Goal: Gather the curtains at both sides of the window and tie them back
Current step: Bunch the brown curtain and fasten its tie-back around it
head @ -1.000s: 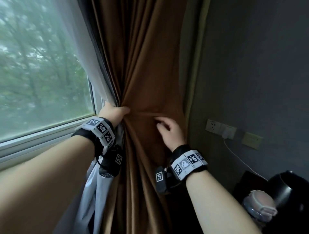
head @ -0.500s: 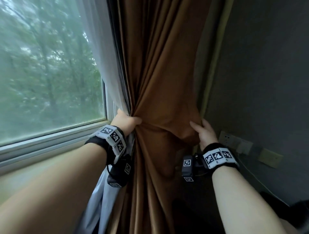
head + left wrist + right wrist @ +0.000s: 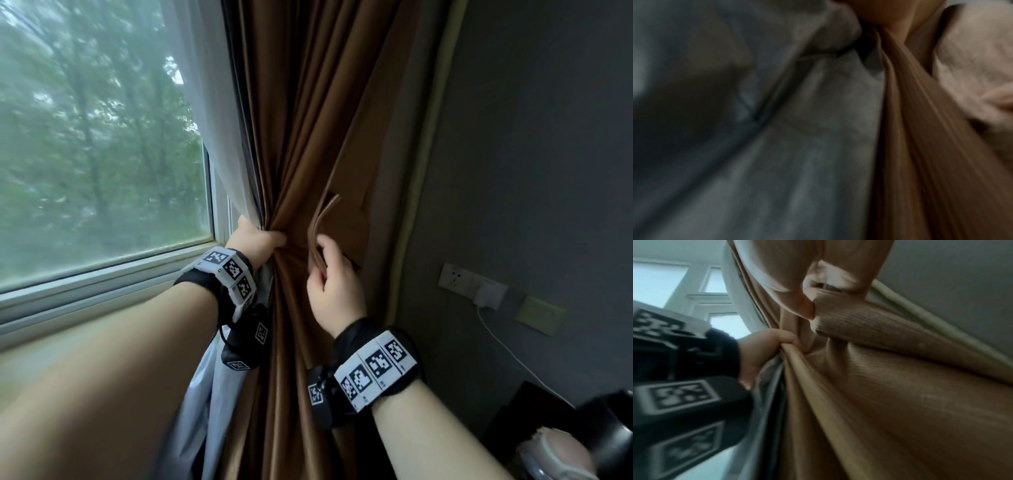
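Note:
A brown curtain (image 3: 308, 120) hangs at the right side of the window, with a sheer white curtain (image 3: 212, 120) beside it. My left hand (image 3: 257, 240) grips the gathered folds at sill height, bunching the brown curtain (image 3: 910, 146) and its grey lining (image 3: 797, 146). My right hand (image 3: 334, 284) pinches a brown tie-back band (image 3: 322, 222) in front of the curtain, just right of the left hand. The right wrist view shows the ribbed band (image 3: 869, 327) under my thumb and my left hand (image 3: 764, 350) clutching the folds. The band's far end is hidden behind the curtain.
The window sill (image 3: 102, 277) runs along the left. A grey wall on the right carries a socket (image 3: 455, 277), a plugged-in charger (image 3: 488, 296) with a white cable, and a switch (image 3: 539, 315). A dark kettle (image 3: 613, 421) and a white-lidded container (image 3: 555, 455) stand at the lower right.
My right hand went from the curtain's front to its right edge and came back to the front holding the tie-back band. The left hand kept its grip on the gathered folds.

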